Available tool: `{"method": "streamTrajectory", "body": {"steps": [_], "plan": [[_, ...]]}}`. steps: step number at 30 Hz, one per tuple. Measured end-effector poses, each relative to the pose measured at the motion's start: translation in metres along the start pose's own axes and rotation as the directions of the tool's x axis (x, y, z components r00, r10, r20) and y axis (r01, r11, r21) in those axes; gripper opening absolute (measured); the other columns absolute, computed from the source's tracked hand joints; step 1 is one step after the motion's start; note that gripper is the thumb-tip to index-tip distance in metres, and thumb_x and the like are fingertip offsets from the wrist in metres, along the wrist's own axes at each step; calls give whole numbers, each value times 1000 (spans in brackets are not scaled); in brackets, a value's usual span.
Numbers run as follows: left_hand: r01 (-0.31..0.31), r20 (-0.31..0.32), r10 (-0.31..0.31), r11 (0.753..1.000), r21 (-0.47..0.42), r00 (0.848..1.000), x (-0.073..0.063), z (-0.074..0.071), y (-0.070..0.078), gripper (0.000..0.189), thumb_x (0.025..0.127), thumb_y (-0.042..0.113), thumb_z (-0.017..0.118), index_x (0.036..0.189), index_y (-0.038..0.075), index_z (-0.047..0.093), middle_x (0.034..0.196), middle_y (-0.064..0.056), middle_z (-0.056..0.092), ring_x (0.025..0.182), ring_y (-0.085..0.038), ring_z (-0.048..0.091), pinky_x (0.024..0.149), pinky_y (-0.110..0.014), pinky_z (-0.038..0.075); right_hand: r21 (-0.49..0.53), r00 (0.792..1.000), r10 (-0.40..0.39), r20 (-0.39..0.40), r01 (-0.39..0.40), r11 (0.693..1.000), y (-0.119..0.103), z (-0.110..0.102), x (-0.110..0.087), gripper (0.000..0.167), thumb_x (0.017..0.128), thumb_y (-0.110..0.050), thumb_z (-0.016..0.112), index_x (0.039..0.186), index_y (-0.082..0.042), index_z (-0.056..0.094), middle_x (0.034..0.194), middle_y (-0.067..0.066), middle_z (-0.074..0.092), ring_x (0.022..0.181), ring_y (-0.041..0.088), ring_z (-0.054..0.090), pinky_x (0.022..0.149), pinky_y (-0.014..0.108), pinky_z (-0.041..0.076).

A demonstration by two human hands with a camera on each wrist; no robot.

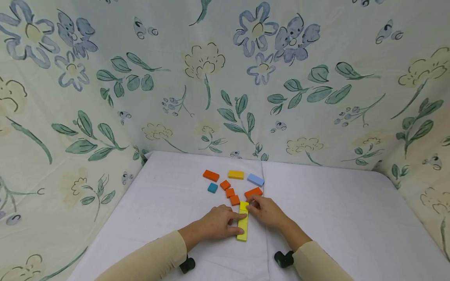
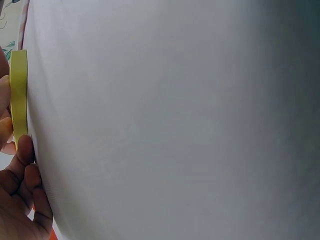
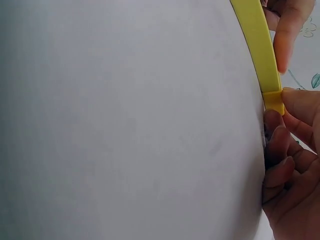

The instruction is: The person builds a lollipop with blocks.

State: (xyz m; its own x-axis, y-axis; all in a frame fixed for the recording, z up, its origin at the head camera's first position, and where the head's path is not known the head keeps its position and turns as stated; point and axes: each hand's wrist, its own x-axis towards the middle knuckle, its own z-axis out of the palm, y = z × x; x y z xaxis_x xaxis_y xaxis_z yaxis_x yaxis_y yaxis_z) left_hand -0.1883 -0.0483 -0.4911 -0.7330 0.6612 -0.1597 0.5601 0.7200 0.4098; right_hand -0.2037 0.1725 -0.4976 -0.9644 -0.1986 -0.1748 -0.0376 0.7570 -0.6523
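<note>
A long yellow block (image 1: 242,226) lies on the white cloth, pointing away from me. At its far end a small yellow block (image 1: 244,205) stands in line and touches it. My left hand (image 1: 218,221) rests index finger and thumb on the long block from the left, the index fairly straight. From the right, my right hand (image 1: 268,212) pinches the small yellow block between thumb and index finger. In the right wrist view the thumb is on the small block (image 3: 273,102) and a fingertip is at its end. The left wrist view shows the long block (image 2: 19,90) side-on.
Beyond the hands lie small orange blocks (image 1: 230,192), a teal block (image 1: 212,188), longer orange blocks (image 1: 211,175), a darker yellow block (image 1: 236,175) and a light blue block (image 1: 256,180). A floral curtain (image 1: 225,78) surrounds the white-covered table (image 1: 334,210).
</note>
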Motion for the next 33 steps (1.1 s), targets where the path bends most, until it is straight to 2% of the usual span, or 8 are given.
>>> {"method": "streamTrajectory", "body": {"steps": [16, 20, 26, 33], "plan": [[-1, 2, 1, 1000, 8, 1000, 0, 0, 1, 56, 92, 64, 63, 143, 44, 57, 76, 14, 52, 81, -5, 47, 70, -24, 37, 0, 1000, -10, 9, 10, 1000, 3, 0, 0, 13, 99, -27, 68, 112, -28, 68, 84, -2, 57, 81, 15, 53, 71, 30, 44], [22, 3, -22, 1000, -4, 1000, 1, -1, 2, 62, 91, 65, 65, 147, 42, 53, 75, 14, 53, 79, -6, 47, 69, -24, 37, -6, 1000, -8, 10, 8, 1000, 3, -1, -1, 14, 100, -27, 67, 113, -28, 68, 86, -2, 58, 82, 15, 54, 71, 30, 44], [82, 13, -82, 995, -57, 997, 3, -2, 4, 80, 86, 65, 70, 155, 34, 44, 73, 10, 52, 71, -7, 46, 63, -24, 36, -2, 1000, 3, 3, -3, 1000, 4, 0, -1, 13, 102, -24, 63, 114, -29, 68, 88, -4, 59, 84, 15, 54, 74, 31, 45], [98, 50, -94, 992, -76, 994, 7, -4, 4, 81, 86, 63, 72, 156, 33, 44, 72, 8, 52, 67, -7, 46, 59, -23, 35, 27, 1000, 10, 13, -10, 1000, 6, -4, -1, 15, 103, -22, 62, 114, -29, 68, 88, -3, 59, 84, 15, 54, 73, 31, 45]]}}
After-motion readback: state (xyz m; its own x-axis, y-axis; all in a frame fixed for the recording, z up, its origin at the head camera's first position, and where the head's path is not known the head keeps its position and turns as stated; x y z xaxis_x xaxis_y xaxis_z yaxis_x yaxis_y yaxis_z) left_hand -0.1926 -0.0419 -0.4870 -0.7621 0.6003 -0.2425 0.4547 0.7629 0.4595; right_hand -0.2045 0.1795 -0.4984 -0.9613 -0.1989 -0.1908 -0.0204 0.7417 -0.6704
